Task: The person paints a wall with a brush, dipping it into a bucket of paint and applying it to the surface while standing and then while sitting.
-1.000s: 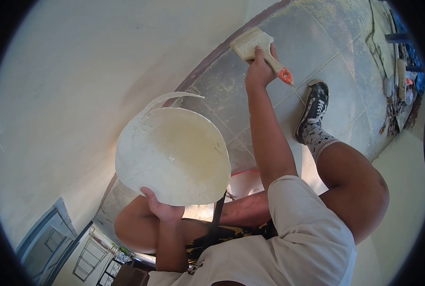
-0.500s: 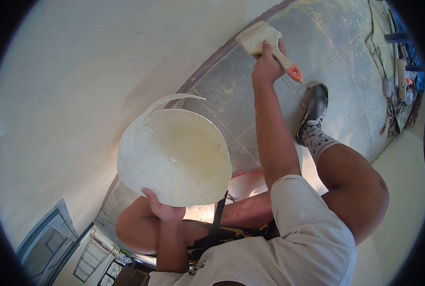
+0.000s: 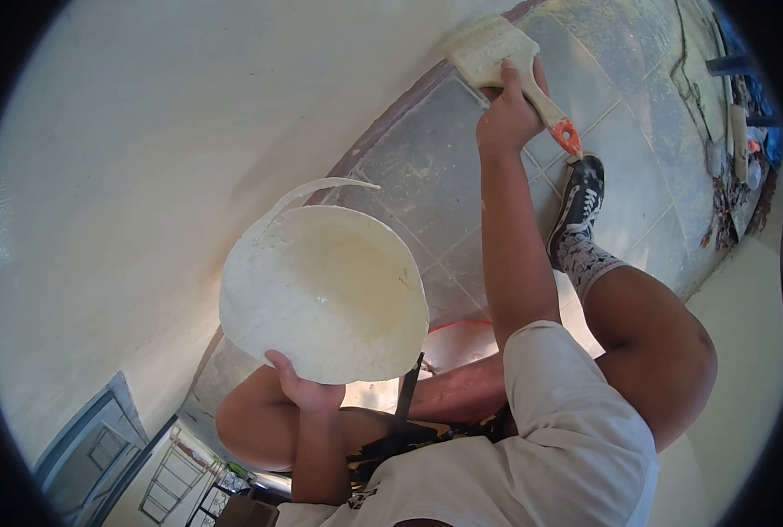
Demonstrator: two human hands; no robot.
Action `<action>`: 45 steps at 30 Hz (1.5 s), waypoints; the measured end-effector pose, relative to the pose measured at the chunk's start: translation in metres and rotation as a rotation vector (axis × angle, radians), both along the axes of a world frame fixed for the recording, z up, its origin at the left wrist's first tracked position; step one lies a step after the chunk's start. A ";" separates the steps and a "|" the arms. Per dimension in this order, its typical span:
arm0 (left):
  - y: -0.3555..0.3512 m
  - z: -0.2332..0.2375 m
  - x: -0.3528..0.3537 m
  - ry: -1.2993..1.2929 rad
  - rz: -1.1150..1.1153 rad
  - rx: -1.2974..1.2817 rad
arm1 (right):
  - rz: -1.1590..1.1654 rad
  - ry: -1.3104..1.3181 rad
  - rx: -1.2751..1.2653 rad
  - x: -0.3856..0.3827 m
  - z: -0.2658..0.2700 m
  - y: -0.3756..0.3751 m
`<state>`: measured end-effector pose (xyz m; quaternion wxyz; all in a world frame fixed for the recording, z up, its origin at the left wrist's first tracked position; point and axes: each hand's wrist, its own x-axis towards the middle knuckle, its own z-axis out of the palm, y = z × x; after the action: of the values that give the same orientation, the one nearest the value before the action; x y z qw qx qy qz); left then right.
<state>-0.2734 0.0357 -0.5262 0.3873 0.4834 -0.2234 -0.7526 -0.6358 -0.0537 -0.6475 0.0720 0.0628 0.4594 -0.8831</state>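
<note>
A wide, pale-coated paint brush [image 3: 497, 51] with an orange handle end is gripped in my right hand [image 3: 510, 114], its bristles at the foot of the cream wall [image 3: 163, 114]. My left hand [image 3: 308, 386] holds a round, shallow white container [image 3: 321, 299] by its near rim, thumb on the inside, the other fingers hidden underneath. Yellowish-white liquid or residue coats the container's inside. From its far edge a thin curved strip [image 3: 321, 184] sticks out beside the wall.
Grey floor tiles [image 3: 418, 167] meet the wall along a dark red border [image 3: 391, 114]. My shoe [image 3: 578, 202] rests on the tiles. Blue material and debris lie at the far right. A grey-framed door or window [image 3: 93, 439] stands at the lower left.
My right hand and the brush have moved up and to the right along the wall's base. My left hand and the container have shifted very slightly. The shoe has turned a little.
</note>
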 end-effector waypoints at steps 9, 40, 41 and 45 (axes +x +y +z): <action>0.000 0.000 0.000 0.027 0.004 -0.002 | 0.018 0.000 0.183 -0.015 -0.046 0.000; -0.002 0.001 -0.003 0.102 -0.082 -0.064 | 0.036 0.037 -0.038 -0.030 0.070 0.004; -0.004 0.005 -0.007 0.121 -0.080 -0.087 | 0.038 0.057 -0.059 -0.027 0.063 -0.006; -0.004 0.008 -0.012 0.092 -0.080 -0.102 | 0.142 0.073 -0.029 -0.015 0.127 -0.024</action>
<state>-0.2852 0.0315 -0.5183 0.3910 0.4186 -0.2626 -0.7765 -0.6510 -0.0778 -0.5202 0.1186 -0.0033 0.4524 -0.8839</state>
